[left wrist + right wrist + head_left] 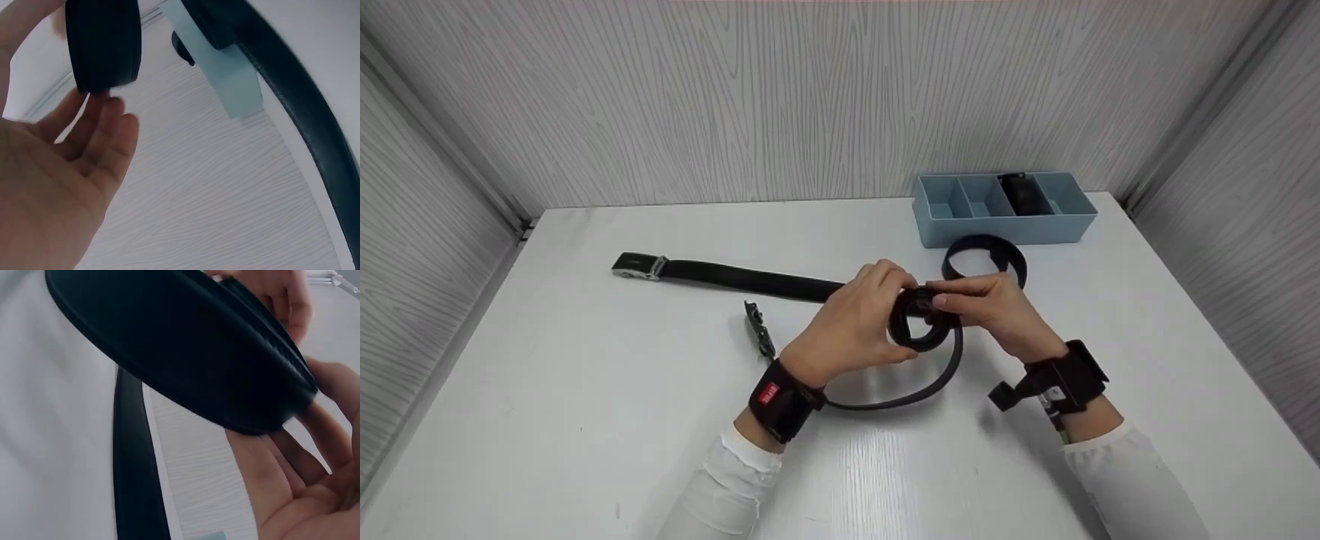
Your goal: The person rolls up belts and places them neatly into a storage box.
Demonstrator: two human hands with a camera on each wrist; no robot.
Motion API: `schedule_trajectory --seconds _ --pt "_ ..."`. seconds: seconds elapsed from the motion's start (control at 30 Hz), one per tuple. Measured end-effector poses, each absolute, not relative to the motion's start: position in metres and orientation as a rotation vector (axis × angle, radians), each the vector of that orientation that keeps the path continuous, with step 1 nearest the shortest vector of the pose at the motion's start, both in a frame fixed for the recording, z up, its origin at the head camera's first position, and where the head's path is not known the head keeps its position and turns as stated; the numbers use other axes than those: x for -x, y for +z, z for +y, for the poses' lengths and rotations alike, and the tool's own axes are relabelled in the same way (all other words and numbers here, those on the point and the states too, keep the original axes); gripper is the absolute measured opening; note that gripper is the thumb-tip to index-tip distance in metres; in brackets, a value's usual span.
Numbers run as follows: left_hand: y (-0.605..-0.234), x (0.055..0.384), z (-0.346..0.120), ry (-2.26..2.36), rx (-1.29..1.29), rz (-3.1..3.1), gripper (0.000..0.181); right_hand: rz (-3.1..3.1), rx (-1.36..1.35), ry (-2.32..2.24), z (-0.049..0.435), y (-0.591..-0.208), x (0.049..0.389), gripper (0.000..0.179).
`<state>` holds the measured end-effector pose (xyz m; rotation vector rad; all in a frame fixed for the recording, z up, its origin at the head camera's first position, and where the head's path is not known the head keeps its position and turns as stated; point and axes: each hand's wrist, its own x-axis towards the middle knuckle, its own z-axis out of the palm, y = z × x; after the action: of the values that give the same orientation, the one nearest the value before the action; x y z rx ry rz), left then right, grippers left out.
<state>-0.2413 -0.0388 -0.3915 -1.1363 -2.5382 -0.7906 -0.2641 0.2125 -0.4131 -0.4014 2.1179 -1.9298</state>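
Note:
Both hands hold a black belt rolled into a small coil above the table. My left hand grips the coil from its left side, fingers over the top and thumb below. At its right edge, my right hand pinches the band between thumb and fingers. The belt's loose length curves down and passes behind the left wrist, toward a dark metal buckle. In the left wrist view, the coil shows edge-on above curled fingers. The right wrist view shows the wide band close up.
Behind the hands lies a second black belt, its silver-edged buckle at the left and a curled end at the right. A blue-grey divided box stands at the back right, with a rolled black belt in one compartment.

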Motion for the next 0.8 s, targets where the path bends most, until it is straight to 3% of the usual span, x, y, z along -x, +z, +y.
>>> schedule_trajectory --seconds 0.2,0.6,0.8 --pt "-0.395 0.241 -0.036 -0.822 1.215 -2.505 0.075 2.117 0.464 -1.835 0.213 -0.41 0.263 0.035" --pt "-0.403 0.246 -0.035 -0.808 0.894 -2.479 0.072 1.944 0.264 -2.164 0.192 -0.421 0.259 0.037" --pt "-0.403 0.247 -0.036 -0.822 0.913 -2.54 0.077 1.962 0.252 -2.159 0.194 -0.423 0.26 0.035"
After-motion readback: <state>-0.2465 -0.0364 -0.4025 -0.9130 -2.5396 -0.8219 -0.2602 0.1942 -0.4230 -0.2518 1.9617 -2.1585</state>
